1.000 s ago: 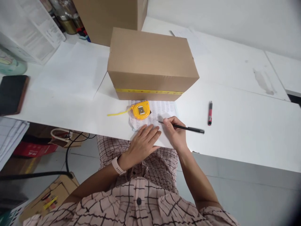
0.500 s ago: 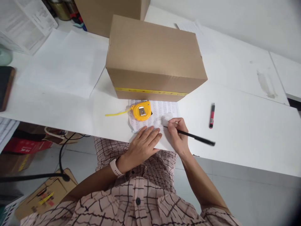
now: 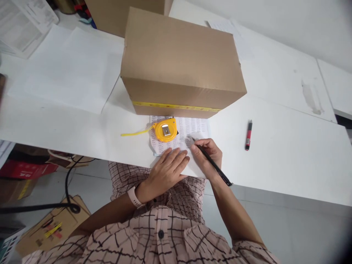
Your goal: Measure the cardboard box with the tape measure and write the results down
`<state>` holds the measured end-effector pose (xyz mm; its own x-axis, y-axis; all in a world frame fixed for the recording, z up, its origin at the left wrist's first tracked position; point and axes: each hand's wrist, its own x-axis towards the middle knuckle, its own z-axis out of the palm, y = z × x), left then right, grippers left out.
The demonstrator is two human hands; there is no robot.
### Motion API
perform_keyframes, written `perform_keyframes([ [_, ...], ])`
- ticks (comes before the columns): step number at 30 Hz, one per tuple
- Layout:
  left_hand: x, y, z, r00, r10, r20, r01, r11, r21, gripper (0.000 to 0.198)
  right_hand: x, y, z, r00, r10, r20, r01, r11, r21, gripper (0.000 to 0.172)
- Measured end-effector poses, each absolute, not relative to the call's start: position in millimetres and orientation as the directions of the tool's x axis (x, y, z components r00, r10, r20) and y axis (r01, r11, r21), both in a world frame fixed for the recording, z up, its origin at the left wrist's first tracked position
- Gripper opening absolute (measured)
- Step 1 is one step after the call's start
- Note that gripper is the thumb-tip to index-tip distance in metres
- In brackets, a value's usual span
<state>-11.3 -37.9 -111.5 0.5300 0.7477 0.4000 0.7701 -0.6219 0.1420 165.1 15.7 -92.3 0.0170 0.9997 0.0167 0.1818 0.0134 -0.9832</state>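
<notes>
A sheet of paper (image 3: 197, 126) covered in columns of small writing lies at the table's front edge, its far side against the cardboard box. My left hand (image 3: 167, 168) rests flat on its near edge, fingers stretched out and holding nothing. Between the fingers of my right hand (image 3: 210, 157) is a black pen (image 3: 211, 161). The pen's tip is close to the writing; whether it touches the paper I cannot tell. On the sheet, just beyond my left fingers, sits a yellow tape measure (image 3: 165, 130) with a yellow strap reaching left.
A large cardboard box (image 3: 181, 55) with yellow tape stands right behind the paper, and another box (image 3: 115, 14) is behind it. To the right lies a red and black marker (image 3: 248, 135). Blank white sheets (image 3: 74, 69) spread at the left. A black cable (image 3: 41, 208) hangs lower left.
The pen has swung in my right hand: its back end pointed out to the right and now slants down along my wrist. My left hand stays in place. The view has shifted slightly.
</notes>
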Motion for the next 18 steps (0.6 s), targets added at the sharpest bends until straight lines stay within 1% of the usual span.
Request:
perform_keyframes([
  [2, -11.5, -38.4, -111.8, 0.532, 0.748, 0.397, 0.771, -0.622, 0.138, 0.051, 166.1, 15.5, -91.3, 0.002, 1.0, 0.012, 0.199, 0.011, -0.98, 0.016],
  [3, -11.5, -38.5, -111.8, 0.533, 0.747, 0.397, 0.771, -0.622, 0.136, 0.051, 166.7, 15.0, -90.9, 0.0, 1.0, 0.011, 0.218, 0.01, -0.976, 0.018],
  [5, -11.6, -38.7, -111.5, 0.532, 0.748, 0.395, 0.773, -0.62, 0.133, 0.05, 167.8, 13.6, -91.1, 0.005, 1.0, 0.015, 0.258, 0.013, -0.966, 0.029],
  [6, -11.7, -38.6, -111.3, 0.532, 0.749, 0.396, 0.774, -0.619, 0.132, 0.05, 168.1, 12.9, -92.0, 0.016, 1.0, 0.021, 0.268, 0.016, -0.963, 0.03],
  [9, -11.7, -38.3, -110.5, 0.531, 0.748, 0.398, 0.773, -0.62, 0.135, 0.049, 167.3, 11.9, -97.4, 0.057, 0.998, 0.033, 0.226, 0.019, -0.974, 0.017],
  [10, -11.6, -38.2, -110.3, 0.531, 0.748, 0.399, 0.772, -0.621, 0.136, 0.049, 166.7, 11.8, -99.7, 0.064, 0.998, 0.029, 0.199, 0.015, -0.98, 0.016],
  [12, -11.6, -38.1, -110.2, 0.531, 0.747, 0.4, 0.771, -0.622, 0.136, 0.049, 165.4, 11.6, -103.3, 0.069, 0.997, 0.017, 0.172, 0.005, -0.985, 0.018],
  [15, -11.5, -38.0, -110.1, 0.531, 0.747, 0.4, 0.773, -0.62, 0.132, 0.05, 164.5, 11.3, -104.3, 0.064, 0.997, 0.034, 0.206, 0.02, -0.978, 0.018],
  [18, -11.6, -38.1, -110.0, 0.533, 0.748, 0.396, 0.774, -0.62, 0.13, 0.05, 164.4, 11.1, -100.6, 0.034, 0.996, 0.084, 0.247, 0.073, -0.966, 0.025],
])
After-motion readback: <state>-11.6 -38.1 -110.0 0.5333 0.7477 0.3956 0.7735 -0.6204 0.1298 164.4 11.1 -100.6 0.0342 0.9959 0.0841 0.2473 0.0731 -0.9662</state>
